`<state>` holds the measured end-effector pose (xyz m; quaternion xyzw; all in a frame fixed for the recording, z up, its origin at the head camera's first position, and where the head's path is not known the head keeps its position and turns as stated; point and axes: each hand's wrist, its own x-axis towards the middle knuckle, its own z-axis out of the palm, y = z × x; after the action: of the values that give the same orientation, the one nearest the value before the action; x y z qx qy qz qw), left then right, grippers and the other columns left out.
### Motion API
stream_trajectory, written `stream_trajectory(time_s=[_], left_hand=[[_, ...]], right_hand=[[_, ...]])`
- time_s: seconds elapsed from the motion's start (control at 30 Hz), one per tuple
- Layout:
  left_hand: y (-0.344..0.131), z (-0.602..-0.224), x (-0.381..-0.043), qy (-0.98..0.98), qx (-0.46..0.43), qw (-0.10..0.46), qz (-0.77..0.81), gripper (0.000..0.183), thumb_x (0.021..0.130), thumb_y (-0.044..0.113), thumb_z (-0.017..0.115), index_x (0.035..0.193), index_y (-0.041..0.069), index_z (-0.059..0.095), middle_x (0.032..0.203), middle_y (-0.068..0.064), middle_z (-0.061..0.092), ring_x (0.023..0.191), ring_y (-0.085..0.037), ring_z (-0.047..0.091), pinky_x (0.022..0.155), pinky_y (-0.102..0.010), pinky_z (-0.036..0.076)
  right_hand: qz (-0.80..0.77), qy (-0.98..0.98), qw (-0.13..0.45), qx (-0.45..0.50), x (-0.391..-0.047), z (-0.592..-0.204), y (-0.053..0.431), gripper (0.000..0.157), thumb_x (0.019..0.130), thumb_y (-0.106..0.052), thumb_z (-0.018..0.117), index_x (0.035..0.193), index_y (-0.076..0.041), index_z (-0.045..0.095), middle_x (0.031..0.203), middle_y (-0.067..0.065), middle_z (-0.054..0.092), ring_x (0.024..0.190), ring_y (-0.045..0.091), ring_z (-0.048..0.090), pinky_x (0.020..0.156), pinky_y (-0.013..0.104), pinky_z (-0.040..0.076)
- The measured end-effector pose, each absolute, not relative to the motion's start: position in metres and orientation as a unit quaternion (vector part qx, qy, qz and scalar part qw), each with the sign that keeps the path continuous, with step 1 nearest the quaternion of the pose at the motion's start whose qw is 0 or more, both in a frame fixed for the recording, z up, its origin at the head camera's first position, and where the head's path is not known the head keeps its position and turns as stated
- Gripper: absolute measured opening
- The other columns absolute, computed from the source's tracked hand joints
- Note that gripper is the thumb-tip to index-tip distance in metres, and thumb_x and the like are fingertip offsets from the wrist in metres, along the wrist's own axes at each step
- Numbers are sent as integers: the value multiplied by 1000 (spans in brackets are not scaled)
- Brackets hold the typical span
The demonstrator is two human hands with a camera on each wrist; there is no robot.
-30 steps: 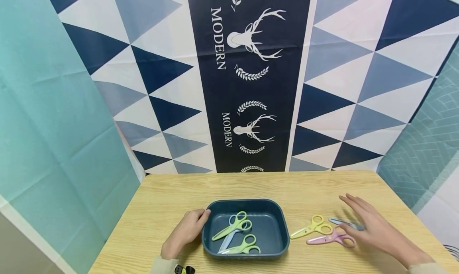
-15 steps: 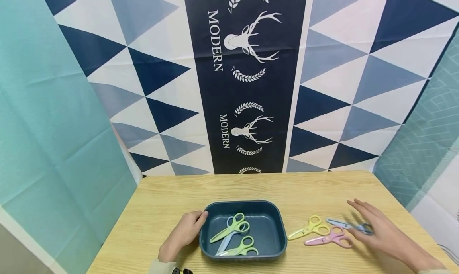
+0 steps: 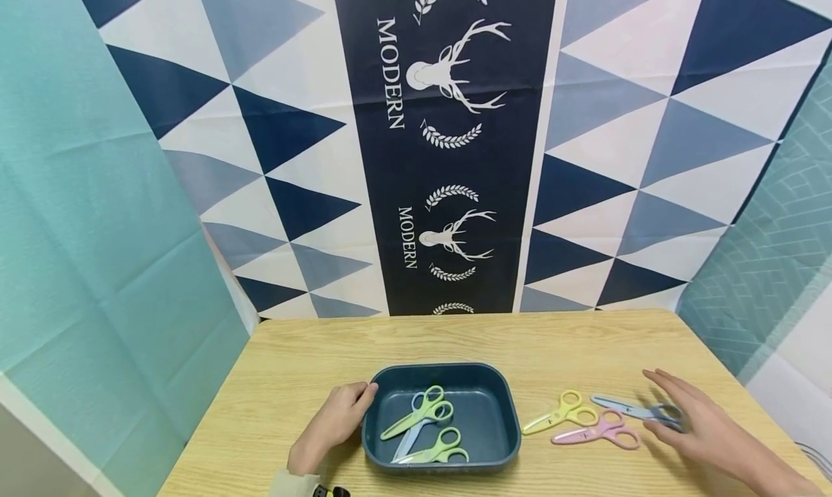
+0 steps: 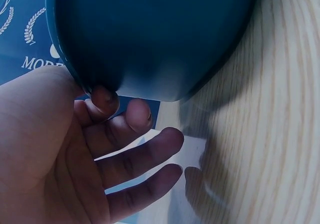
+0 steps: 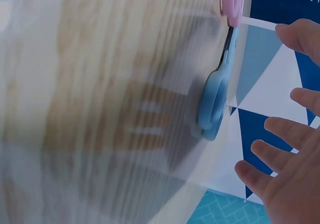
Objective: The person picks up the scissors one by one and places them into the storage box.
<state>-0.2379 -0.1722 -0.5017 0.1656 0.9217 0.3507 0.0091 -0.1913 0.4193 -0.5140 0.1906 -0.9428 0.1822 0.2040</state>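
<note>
My left hand [image 3: 334,419] pinches the left rim of a dark blue rectangular tray [image 3: 513,410]; in the left wrist view the thumb [image 4: 105,102] lies at the rim and the other fingers are loosely bent outside the wall. Inside lie green scissors [image 3: 416,415] across blue-handled ones [image 3: 408,441], plus a second green pair [image 3: 435,450]. My right hand [image 3: 705,428] hovers with spread fingers over the handles of blue scissors [image 3: 624,408]. In the right wrist view a gap shows between the fingers and the blue handle [image 5: 212,103]. Pink scissors [image 3: 601,432] and yellow scissors [image 3: 565,413] lie nearby.
All this stands on a light wooden table [image 3: 325,352]. Behind it hangs a patterned cloth [image 3: 455,157] with triangles and deer heads. Teal cloth [image 3: 130,230] hangs at the left side, and more teal cloth hangs at the right.
My right hand has shifted rightward and slightly down, uncovering more of the blue scissors. The left hand keeps its place at the tray. The head view has turned slightly.
</note>
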Motion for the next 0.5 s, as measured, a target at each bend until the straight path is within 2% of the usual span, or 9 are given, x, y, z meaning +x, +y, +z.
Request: stream_trajectory(time_s=[0.03,0.07,0.13,0.2,0.23,0.27,0.3,0.37,0.5], left_hand=[[-172,-502,-238,922,165,9,350,48,112,40,40,74,14,53,63,6,46,55,-6,44,55,-23,40],[-172,-502,-238,922,165,10,350,48,112,40,40,74,14,53,63,6,46,55,-6,44,55,-23,40],[-172,-502,-238,922,166,11,350,48,112,40,40,74,14,54,63,6,47,55,-6,45,55,-23,40],[-172,-503,-238,921,168,12,352,48,112,40,40,74,13,54,63,6,47,55,-6,45,55,-23,40],[-172,-503,-238,922,166,14,351,49,112,41,40,74,14,54,63,6,47,55,-6,45,55,-23,40],[-172,-503,-239,921,168,11,351,49,112,41,39,75,13,54,63,6,46,55,-6,45,55,-23,40],[-172,-503,-239,921,168,11,351,49,112,41,39,74,14,54,63,6,46,56,-6,45,55,-23,40],[-172,-503,-239,922,168,10,349,49,112,41,39,74,14,53,63,6,46,56,-6,44,55,-23,40],[-172,-503,-239,924,165,12,346,48,112,41,39,74,15,53,63,6,46,55,-6,44,55,-23,40]], right_hand=[[182,-944,199,188,-190,-514,421,84,79,-18,88,149,0,45,138,38,52,121,55,49,98,-3,-4],[185,-946,192,185,-189,-515,423,83,80,-18,87,148,1,45,138,39,51,121,56,49,111,4,-3],[190,-951,174,171,-186,-515,426,81,83,-20,85,149,1,43,140,38,50,127,56,46,110,4,-5],[190,-955,161,163,-185,-514,429,80,84,-21,85,148,3,44,139,38,51,126,57,47,128,35,10],[188,-957,155,158,-185,-514,431,79,84,-22,85,147,3,45,138,37,52,125,57,48,124,51,24],[184,-959,150,153,-185,-513,432,77,84,-23,85,145,3,47,137,36,54,124,56,50,113,62,35],[178,-961,148,150,-185,-513,432,75,84,-24,86,143,4,49,135,35,56,122,55,52,110,61,39],[167,-962,152,153,-185,-512,433,70,81,-24,87,136,5,54,127,33,60,112,55,58,82,69,47],[154,-964,157,152,-184,-511,433,62,79,-22,88,128,5,61,118,28,64,102,53,64,75,67,51]])
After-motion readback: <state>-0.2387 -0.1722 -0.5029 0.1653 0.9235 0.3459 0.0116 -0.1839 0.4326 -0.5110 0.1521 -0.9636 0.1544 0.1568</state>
